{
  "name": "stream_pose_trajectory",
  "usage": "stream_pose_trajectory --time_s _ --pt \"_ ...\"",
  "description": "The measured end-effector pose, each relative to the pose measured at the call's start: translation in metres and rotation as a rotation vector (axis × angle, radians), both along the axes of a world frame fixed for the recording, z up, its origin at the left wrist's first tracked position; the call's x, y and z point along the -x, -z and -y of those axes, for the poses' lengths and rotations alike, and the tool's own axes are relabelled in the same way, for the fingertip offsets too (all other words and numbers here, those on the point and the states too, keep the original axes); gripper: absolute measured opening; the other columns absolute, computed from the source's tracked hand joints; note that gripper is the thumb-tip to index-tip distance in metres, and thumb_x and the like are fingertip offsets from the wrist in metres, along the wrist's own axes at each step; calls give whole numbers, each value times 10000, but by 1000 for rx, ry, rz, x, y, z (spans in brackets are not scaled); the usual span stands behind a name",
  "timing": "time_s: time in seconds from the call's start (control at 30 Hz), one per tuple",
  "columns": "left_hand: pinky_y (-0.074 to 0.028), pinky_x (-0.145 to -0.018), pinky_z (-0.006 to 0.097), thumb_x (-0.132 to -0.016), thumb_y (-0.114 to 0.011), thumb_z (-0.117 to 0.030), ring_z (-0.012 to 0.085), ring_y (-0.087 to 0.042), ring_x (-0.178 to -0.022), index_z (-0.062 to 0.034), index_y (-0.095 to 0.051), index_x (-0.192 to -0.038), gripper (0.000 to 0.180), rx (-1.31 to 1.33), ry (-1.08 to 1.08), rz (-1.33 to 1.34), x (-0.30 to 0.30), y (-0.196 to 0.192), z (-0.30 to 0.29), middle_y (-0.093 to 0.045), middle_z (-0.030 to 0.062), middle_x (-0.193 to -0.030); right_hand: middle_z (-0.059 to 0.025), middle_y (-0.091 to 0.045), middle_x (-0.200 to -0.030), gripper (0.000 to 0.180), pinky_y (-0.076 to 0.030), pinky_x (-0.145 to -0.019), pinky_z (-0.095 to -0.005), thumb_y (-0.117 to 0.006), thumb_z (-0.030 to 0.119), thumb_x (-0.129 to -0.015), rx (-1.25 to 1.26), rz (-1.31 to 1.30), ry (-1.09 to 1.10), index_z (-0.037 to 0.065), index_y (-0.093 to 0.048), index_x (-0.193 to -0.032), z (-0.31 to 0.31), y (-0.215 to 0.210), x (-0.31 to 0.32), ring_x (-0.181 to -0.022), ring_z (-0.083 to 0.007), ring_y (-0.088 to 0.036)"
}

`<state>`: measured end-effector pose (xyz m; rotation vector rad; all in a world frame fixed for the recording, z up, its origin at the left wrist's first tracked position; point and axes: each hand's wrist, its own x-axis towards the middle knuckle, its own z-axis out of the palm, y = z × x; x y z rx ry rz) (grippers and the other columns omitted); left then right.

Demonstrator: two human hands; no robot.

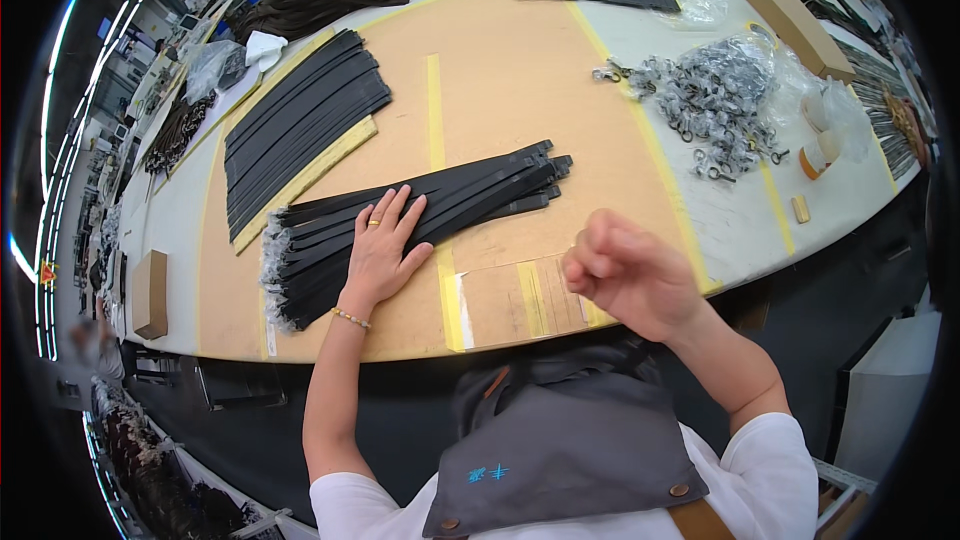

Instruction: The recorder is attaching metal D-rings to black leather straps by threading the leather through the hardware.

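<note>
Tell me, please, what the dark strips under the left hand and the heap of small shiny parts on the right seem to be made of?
The black strips under the left hand look like leather or a synthetic look-alike: matte, flat, thin, evenly cut; which one I cannot tell. The heap of small parts looks like metal: silvery grey with bright glints, ring and clasp shapes, partly inside a clear plastic bag.

Right hand (632, 275) at centre frame is smeared with motion blur, its curled fingers (590, 258) too soft to show whether they pinch anything. Left hand (383, 245) covers the middle of the black strap stack (470, 190). Upper right, the metal ring pile (715, 100) blurs together. Far tabletop (520, 70) bends out past the top edge.
</note>
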<state>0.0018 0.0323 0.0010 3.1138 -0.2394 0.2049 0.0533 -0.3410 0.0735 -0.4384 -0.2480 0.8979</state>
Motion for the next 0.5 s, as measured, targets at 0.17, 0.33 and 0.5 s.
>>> stream_pose_trajectory --time_s 0.17,0.33,0.5 --pt "-186 -1230 500 -977 -559 -522 323 -261 -1536 -171 -422 -1563 697 -24 79 -40 2 -1 12 -321 129 -1655 26 -408 -547 403 -450 -730 -315 -568 272 -1018 -213 481 54 142 -457 -653 33 -149 30 -682 -223 -541" --pt "-193 -1218 486 -963 -590 -533 324 -271 -1529 -140 -430 -1554 728 48 52 19 3 -12 46 -315 144 -1653 43 -348 -524 466 -428 -641 -283 -569 219 -1005 -162 463 27 149 -385 -583 -10 -199 27 -574 -181 -488" --pt "-312 -1082 427 -830 -785 -261 280 -473 -1303 -75 -647 -1234 466 237 155 200 -17 -14 103 -557 103 -1337 27 -369 -558 443 -429 -633 -292 -548 189 -1007 -245 473 15 140 -398 -593 16 -195 40 -610 -191 -510"
